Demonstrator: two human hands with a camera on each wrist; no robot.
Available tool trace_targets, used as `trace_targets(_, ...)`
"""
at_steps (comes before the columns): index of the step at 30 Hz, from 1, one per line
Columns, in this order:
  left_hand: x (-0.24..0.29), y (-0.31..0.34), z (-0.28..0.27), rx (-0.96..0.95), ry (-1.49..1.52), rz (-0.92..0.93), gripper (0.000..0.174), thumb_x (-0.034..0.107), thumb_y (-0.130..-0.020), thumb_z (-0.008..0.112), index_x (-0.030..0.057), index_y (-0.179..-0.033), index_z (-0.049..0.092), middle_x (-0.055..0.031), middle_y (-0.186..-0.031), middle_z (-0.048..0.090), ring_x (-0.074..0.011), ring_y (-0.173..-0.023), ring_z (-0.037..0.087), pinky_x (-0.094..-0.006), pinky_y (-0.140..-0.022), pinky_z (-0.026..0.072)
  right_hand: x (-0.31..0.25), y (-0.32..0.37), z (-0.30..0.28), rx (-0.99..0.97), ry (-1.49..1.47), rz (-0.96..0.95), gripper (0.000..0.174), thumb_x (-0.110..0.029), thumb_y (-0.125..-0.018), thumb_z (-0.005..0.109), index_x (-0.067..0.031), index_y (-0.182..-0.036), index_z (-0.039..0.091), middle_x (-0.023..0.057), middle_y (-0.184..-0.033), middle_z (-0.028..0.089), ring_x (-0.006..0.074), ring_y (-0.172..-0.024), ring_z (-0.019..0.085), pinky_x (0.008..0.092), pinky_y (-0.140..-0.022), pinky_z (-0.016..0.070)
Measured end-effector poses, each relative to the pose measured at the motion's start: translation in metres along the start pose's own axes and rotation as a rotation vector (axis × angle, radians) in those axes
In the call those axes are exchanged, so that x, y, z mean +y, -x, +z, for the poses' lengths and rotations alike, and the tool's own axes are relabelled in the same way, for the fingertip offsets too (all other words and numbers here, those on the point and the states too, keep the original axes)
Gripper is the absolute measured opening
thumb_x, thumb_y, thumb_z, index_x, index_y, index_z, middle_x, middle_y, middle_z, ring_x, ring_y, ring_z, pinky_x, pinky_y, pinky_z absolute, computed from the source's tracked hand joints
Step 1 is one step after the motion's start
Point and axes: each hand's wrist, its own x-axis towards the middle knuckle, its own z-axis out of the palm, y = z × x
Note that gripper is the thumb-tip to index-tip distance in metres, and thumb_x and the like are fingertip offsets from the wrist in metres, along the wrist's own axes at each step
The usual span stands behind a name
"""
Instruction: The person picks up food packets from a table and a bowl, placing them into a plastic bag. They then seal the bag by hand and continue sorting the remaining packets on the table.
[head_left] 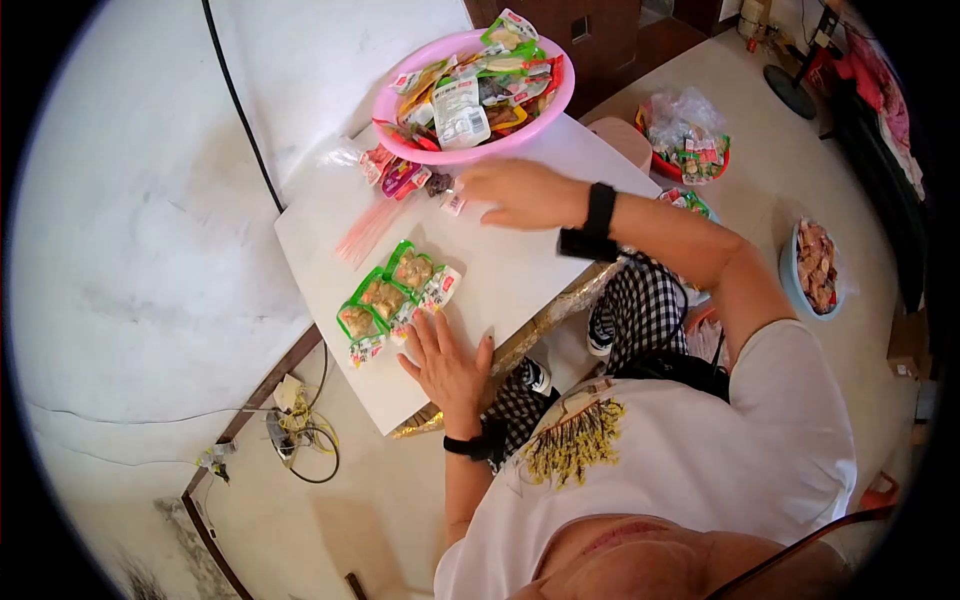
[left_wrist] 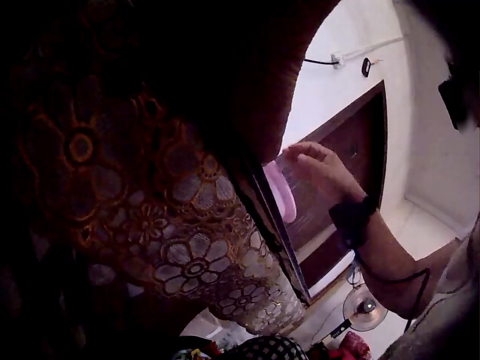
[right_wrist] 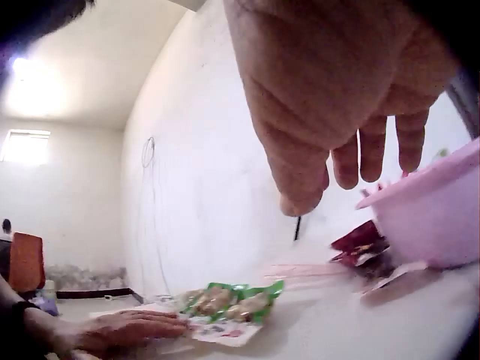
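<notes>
My left hand (head_left: 442, 368) lies on the white table (head_left: 500, 290), fingers spread. Its fingertips are at the lower edge of several green-edged food packets (head_left: 383, 297), laid in a row with light-brown pieces showing through clear fronts. Over the table, my right hand (head_left: 525, 195) hovers with its fingers pointing toward small red and purple packets (head_left: 403, 180) and a dark packet (head_left: 438, 184). In the right wrist view its fingers (right_wrist: 370, 154) hang apart and fairly straight, with nothing visible between them. Thin pink strips (head_left: 370, 230) lie between the two groups of packets.
A pink basin (head_left: 555, 105) heaped with mixed packets stands at the table's far end, against the white wall. On the floor to the right are a red basin (head_left: 727, 165) of packets and a light-blue basin (head_left: 790, 275). Patterned lace cloth (left_wrist: 195, 262) hangs below the tabletop.
</notes>
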Motion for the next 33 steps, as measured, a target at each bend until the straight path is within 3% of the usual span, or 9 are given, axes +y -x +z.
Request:
trace_targets(7, 0.001, -0.002, -0.001, -0.046, -0.006, -0.017, 0.078, 0.053, -0.076, 0.065, 0.0111, -0.138, 0.046, -0.0182, -0.148, 0.036, -0.0377, -0.138, 0.03, -0.0627, -0.107, 0.0188, 0.101, 0.022, -0.069, 0.145, 0.201, 0.215, 0.02, -0.014, -0.082, 0.059, -0.0012, -0.097, 0.063, 0.0162, -0.104, 0.063, 0.0345, -0.098, 0.058, 0.0433, -0.086, 0.0463)
trace_targets(10, 0.001, -0.003, 0.0, -0.045, -0.004, -0.02, 0.077, 0.053, -0.076, 0.066, 0.0109, -0.137, 0.047, -0.0178, -0.148, 0.035, -0.0374, -0.138, 0.03, -0.062, -0.107, 0.0185, 0.151, 0.018, -0.095, 0.132, 0.239, 0.417, 0.018, -0.015, -0.083, 0.056, -0.0028, -0.094, 0.065, 0.0178, -0.097, 0.065, 0.0365, -0.09, 0.061, 0.044, -0.081, 0.0481)
trace_targets(13, 0.002, -0.004, -0.002, -0.072, -0.014, -0.031, 0.076, 0.052, -0.075, 0.066, 0.011, -0.137, 0.048, -0.0176, -0.149, 0.035, -0.0374, -0.138, 0.03, -0.0619, -0.108, 0.0182, 0.207, 0.006, -0.109, 0.079, 0.34, 0.459, 0.02, -0.017, -0.082, 0.055, -0.0049, -0.09, 0.068, 0.0196, -0.086, 0.065, 0.0384, -0.083, 0.062, 0.0449, -0.077, 0.0493)
trace_targets(15, 0.003, -0.005, -0.003, -0.09, -0.014, -0.037, 0.076, 0.05, -0.073, 0.067, 0.0108, -0.135, 0.049, -0.0173, -0.149, 0.034, -0.0378, -0.138, 0.029, -0.0619, -0.108, 0.0182, 0.233, -0.006, -0.112, -0.084, 0.426, 0.486, 0.016, -0.014, -0.083, 0.056, -0.0039, -0.09, 0.067, 0.0188, -0.09, 0.065, 0.037, -0.085, 0.061, 0.0441, -0.078, 0.049)
trace_targets(19, 0.002, -0.007, -0.002, -0.121, -0.023, -0.044, 0.075, 0.05, -0.071, 0.068, 0.01, -0.133, 0.052, -0.0184, -0.15, 0.033, -0.0382, -0.138, 0.029, -0.0615, -0.108, 0.018, 0.241, -0.032, -0.106, -0.312, 0.433, 0.736, 0.016, -0.013, -0.081, 0.058, -0.0059, -0.09, 0.069, 0.0181, -0.093, 0.065, 0.0349, -0.09, 0.062, 0.0439, -0.079, 0.0489)
trace_targets(23, 0.001, -0.007, -0.001, -0.123, -0.027, -0.042, 0.075, 0.053, -0.073, 0.066, 0.0088, -0.132, 0.052, -0.0199, -0.149, 0.033, -0.0388, -0.138, 0.03, -0.0604, -0.108, 0.0178, 0.256, -0.044, -0.094, -0.375, 0.501, 0.691, 0.024, -0.005, -0.077, 0.059, -0.0094, -0.097, 0.07, 0.0162, -0.104, 0.066, 0.0345, -0.096, 0.062, 0.0441, -0.082, 0.0493)
trace_targets(24, 0.0, -0.006, 0.0, -0.119, -0.026, -0.038, 0.075, 0.054, -0.074, 0.065, 0.0086, -0.132, 0.052, -0.0199, -0.149, 0.033, -0.0388, -0.137, 0.03, -0.0601, -0.108, 0.0179, 0.267, -0.043, -0.085, -0.373, 0.482, 0.728, 0.035, -0.003, -0.075, 0.06, -0.0126, -0.108, 0.068, 0.0159, -0.111, 0.065, 0.0345, -0.1, 0.062, 0.0433, -0.084, 0.0498)
trace_targets(27, -0.002, -0.005, 0.003, -0.103, -0.027, -0.031, 0.075, 0.056, -0.075, 0.062, 0.0079, -0.131, 0.053, -0.02, -0.149, 0.034, -0.0386, -0.137, 0.03, -0.0594, -0.108, 0.0182, 0.253, -0.049, -0.086, -0.432, 0.475, 0.691, 0.048, -0.001, -0.074, 0.059, -0.0174, -0.12, 0.062, 0.0163, -0.114, 0.064, 0.0334, -0.103, 0.061, 0.0426, -0.086, 0.0498)
trace_targets(33, -0.002, -0.005, 0.002, -0.104, -0.035, -0.021, 0.075, 0.06, -0.077, 0.059, 0.0073, -0.131, 0.054, -0.0199, -0.148, 0.035, -0.0381, -0.137, 0.031, -0.0587, -0.107, 0.0194, 0.246, -0.055, -0.086, -0.472, 0.52, 0.721, 0.054, 0.001, -0.075, 0.059, -0.0218, -0.124, 0.059, 0.0152, -0.11, 0.064, 0.0375, -0.104, 0.06, 0.0443, -0.085, 0.0497)
